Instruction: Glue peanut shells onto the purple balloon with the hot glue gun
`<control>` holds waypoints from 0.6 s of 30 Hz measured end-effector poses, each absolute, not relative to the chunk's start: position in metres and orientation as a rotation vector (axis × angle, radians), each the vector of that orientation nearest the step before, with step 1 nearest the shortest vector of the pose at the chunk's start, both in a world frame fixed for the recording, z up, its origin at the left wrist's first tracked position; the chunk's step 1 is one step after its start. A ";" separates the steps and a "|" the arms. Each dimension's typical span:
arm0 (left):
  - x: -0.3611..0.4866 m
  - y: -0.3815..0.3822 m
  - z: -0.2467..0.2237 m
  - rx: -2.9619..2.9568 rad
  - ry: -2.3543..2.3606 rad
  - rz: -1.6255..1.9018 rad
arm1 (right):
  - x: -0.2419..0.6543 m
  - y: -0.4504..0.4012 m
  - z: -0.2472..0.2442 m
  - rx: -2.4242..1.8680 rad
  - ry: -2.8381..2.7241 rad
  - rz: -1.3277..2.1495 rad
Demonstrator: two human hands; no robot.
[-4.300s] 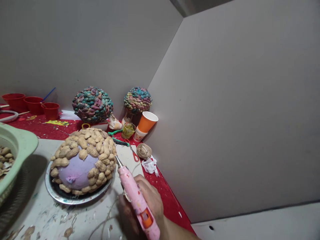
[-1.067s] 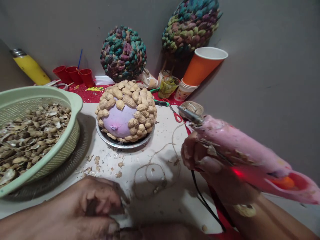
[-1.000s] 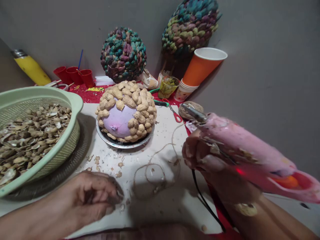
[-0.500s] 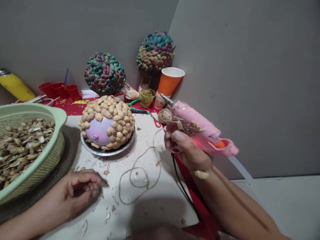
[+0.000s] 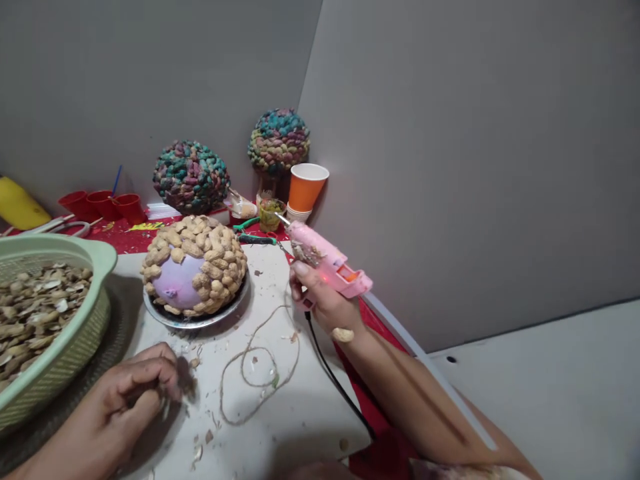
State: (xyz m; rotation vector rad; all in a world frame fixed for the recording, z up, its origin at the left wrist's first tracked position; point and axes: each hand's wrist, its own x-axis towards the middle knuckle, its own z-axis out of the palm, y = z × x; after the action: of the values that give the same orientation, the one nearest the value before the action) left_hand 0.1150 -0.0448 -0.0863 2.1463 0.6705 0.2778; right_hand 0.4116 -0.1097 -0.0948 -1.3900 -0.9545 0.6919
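Observation:
In the head view, my right hand grips a pink hot glue gun, its metal nozzle pointing up and left and a red light glowing. A glue stick trails from its back along my forearm. One peanut rests on my right wrist. My left hand is low over the board with fingers curled towards the thumb; whatever they hold is hidden. Beyond it, a purple balloon, partly covered with peanuts, sits in a metal dish, its knot facing me.
A green basket of peanuts and shells stands left. Loose twine and shell bits lie on the white board. Behind are two coloured peanut balls, red cups, an orange cup and pliers. A black cord runs right.
The view has shifted to the right. My right hand has brought the glue gun left and lower, nearer the board. My left hand has drawn back slightly, its fingers more curled.

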 end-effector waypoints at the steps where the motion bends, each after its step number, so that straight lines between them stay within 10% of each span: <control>1: 0.119 -0.050 -0.084 2.202 0.641 0.318 | 0.408 -0.111 -0.093 -1.360 -0.953 0.693; 18: 0.239 -0.096 -0.059 2.926 -0.302 1.291 | 0.381 -0.121 -0.082 -1.443 -1.008 0.669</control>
State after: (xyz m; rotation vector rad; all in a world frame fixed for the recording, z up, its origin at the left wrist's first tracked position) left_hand 0.2392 -0.0961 -0.0594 2.9259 -0.3019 1.2911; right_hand 0.3811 -0.1212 -0.0822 -1.4426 -1.0076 0.6690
